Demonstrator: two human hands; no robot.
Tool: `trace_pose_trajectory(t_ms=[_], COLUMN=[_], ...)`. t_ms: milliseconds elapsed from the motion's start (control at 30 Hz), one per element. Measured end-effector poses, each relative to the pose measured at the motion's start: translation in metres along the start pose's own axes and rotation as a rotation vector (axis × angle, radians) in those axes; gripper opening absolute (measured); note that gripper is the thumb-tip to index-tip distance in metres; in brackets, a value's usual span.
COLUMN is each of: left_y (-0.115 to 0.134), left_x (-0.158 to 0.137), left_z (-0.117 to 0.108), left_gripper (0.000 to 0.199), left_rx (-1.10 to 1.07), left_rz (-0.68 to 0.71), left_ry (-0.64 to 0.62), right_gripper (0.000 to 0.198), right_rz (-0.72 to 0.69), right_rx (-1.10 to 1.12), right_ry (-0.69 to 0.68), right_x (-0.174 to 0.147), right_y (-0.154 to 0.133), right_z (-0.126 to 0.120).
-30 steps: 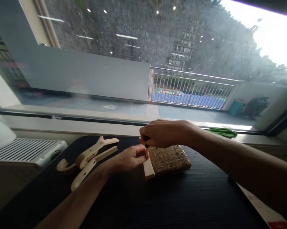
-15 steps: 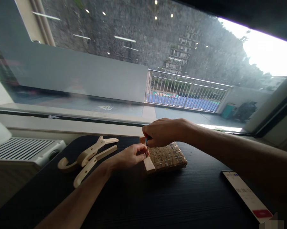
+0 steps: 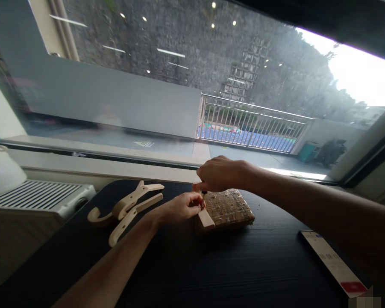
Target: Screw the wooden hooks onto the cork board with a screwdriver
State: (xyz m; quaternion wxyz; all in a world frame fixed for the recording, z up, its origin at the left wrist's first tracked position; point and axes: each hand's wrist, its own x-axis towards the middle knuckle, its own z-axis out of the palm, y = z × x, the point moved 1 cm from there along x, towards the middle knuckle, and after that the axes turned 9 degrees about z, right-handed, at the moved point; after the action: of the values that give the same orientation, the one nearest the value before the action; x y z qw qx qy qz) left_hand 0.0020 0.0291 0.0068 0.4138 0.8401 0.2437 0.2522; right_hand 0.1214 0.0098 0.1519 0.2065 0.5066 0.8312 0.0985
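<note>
From above, my right hand is wrapped round a screwdriver, its shaft pointing down and its handle mostly hidden by the fingers. My left hand pinches close to the screwdriver's tip; whatever lies between those fingertips is too small to make out. Beneath both hands, a pale wooden piece lies along the left edge of a rough, pitted brown block. Left of my hands lie more pale wooden parts: a curved hook-like piece, a forked piece and a bent strip with holes.
The dark table carries a phone at the right, its screen lit. A white radiator stands beyond the table's left edge. Behind the table run a window sill and a large window.
My right hand has turned slightly, and more of the screwdriver's shaft shows below it. My left hand stays at the wooden piece. The whole view has shifted a little.
</note>
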Motion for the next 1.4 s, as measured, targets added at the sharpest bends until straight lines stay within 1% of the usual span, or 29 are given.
trace_pose_trajectory(t_ms=[133,233,367,500,667,800,900,1033,1100,1167,1233,1300,1400], left_y=[-0.002,0.0,0.005,0.008,0.008,0.004,0.001,0.005,0.008,0.01,0.008,0.001,-0.015], left_x=[0.001,0.001,0.001,0.001,0.001,0.001,0.001,0.0,0.0,-0.001,-0.001,-0.002,-0.001], left_z=[0.0,0.0,0.0,0.0,0.0,-0.001,0.0,0.0,-0.003,-0.008,-0.014,-0.019,-0.019], left_gripper=[0.018,0.019,0.021,0.022,0.023,0.025,0.027,0.027,0.027,0.026,0.024,0.023,0.026], left_rx=[0.01,0.006,0.003,-0.003,-0.009,0.011,0.017,-0.01,-0.028,-0.048,-0.052,-0.027,0.036], left_rz=[-0.013,-0.015,-0.029,-0.052,-0.044,-0.044,-0.054,-0.055,-0.069,-0.085,-0.101,-0.128,-0.182], left_ry=[-0.008,-0.002,-0.001,-0.002,0.001,0.002,0.003,0.006,-0.006,-0.004,0.027,0.088,0.234], right_gripper=[0.037,0.034,0.03,0.03,0.035,0.033,0.031,0.028,0.028,0.025,0.024,0.024,0.023], right_rz=[0.028,0.017,-0.034,-0.043,0.043,0.108,0.081,0.004,-0.046,-0.066,-0.063,-0.055,-0.058], right_rx=[0.036,0.037,0.044,0.058,0.03,-0.024,0.002,0.012,0.03,0.034,0.028,0.022,0.016], right_ry=[-0.042,-0.057,-0.027,-0.011,-0.056,-0.078,-0.102,-0.078,-0.088,-0.108,-0.123,-0.122,-0.126], right_x=[-0.003,-0.006,-0.009,-0.009,-0.011,-0.016,-0.019,-0.017,-0.014,-0.01,-0.007,-0.004,-0.002], right_y=[0.004,0.007,0.008,0.007,0.007,0.007,0.008,0.009,0.008,0.007,0.005,0.003,0.0], right_z=[0.0,-0.001,0.001,0.003,0.003,0.001,0.001,0.001,0.001,0.001,0.001,-0.001,-0.002])
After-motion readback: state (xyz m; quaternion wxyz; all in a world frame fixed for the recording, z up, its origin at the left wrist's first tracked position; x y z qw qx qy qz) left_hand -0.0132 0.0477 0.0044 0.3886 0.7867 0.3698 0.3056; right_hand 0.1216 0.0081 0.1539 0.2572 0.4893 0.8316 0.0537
